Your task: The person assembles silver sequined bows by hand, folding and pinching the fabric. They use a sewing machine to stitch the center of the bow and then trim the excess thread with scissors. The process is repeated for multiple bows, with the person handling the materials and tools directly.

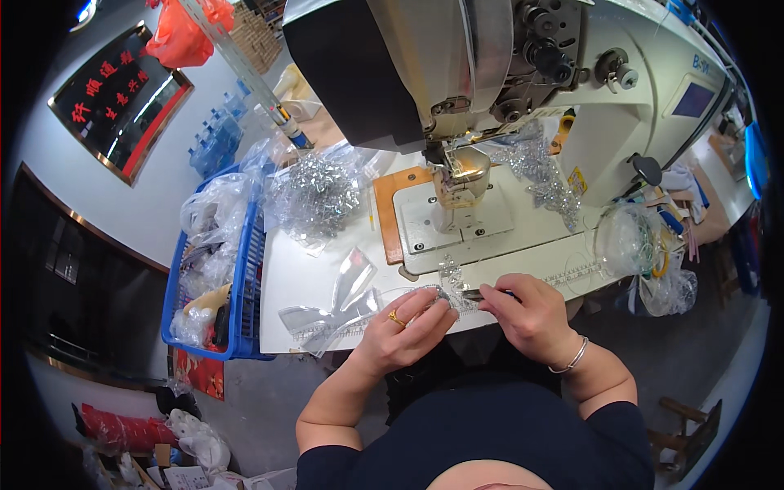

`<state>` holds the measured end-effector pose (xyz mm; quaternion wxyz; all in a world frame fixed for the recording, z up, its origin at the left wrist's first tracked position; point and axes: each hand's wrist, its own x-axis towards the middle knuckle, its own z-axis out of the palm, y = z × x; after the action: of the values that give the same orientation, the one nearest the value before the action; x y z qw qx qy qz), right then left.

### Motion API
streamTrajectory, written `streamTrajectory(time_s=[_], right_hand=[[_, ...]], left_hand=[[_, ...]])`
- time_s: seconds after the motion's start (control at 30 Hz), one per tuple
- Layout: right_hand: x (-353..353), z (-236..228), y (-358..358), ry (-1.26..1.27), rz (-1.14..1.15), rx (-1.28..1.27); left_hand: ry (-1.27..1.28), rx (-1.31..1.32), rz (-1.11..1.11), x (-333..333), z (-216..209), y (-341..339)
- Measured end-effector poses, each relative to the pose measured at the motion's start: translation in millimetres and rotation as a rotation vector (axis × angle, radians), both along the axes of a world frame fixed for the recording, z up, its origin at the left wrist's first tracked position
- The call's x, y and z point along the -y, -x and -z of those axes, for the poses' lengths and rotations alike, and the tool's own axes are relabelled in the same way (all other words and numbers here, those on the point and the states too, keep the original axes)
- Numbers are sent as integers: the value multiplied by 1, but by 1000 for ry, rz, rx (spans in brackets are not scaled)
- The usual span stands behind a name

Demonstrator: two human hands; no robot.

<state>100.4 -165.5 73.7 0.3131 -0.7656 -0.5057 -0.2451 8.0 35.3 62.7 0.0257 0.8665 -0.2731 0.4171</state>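
Observation:
My left hand (407, 328), with a ring on it, pinches a small silvery sparkling piece (442, 296) at the table's front edge. Close on its right, my right hand (527, 317) is closed on a slim metal-tipped tool (472, 294) with a dark handle; its exact kind is mostly hidden by the fingers. The tool's tip reaches the sparkling piece. Behind my fingertips lies more glittering silver trim (448, 269). Left of my left hand rests a shiny silver bow-shaped piece (341, 309) with long loops, flat on the white tabletop (287, 269).
A large sewing machine (482, 175) stands over the table. To its left are a heap of glittering silver pieces (314, 192) on plastic and a blue basket (245, 286) of plastic bags. More silver pieces (549, 184) lie under its arm. A clear bag (627, 241) sits at the right edge.

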Motion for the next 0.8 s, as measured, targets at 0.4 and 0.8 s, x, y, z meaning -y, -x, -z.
streamTrajectory(time_s=[0.4, 0.8], right_hand=[[-6, 9, -5, -64, -26, -54], [-6, 4, -7, -42, -5, -82]], left_hand=[[15, -71, 2, 5, 0, -2], [42, -87, 16, 7, 4, -2]])
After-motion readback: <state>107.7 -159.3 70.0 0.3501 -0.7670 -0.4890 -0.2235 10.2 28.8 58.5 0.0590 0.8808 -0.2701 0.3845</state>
